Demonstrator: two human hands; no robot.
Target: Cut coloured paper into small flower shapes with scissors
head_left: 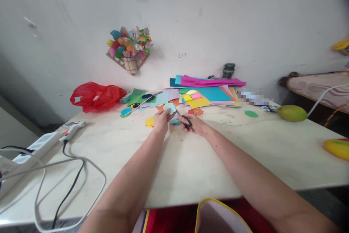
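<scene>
Red cloth [169,220] and a pale flap [218,218] edged in yellow lie nearest the camera, at the bottom of the head view, with both bare forearms reaching over the white table [191,175]. Near the middle of the table, the left hand [161,119] pinches light blue paper [169,108] between thumb and fingers. The right hand [194,124] has its fingers closed around the black handles of the scissors [187,121], whose blades point at the paper's edge (whether they touch it is too small to tell). Just left of the hands sits a yellow paper flower [149,122]; beyond the right hand is an orange one. Coloured sheets [218,95] are piled behind, with another pair of scissors to their left, near a red plastic bag [96,96]. Off to the right are a green paper circle [251,113] and a greenish-yellow fruit [292,113].
</scene>
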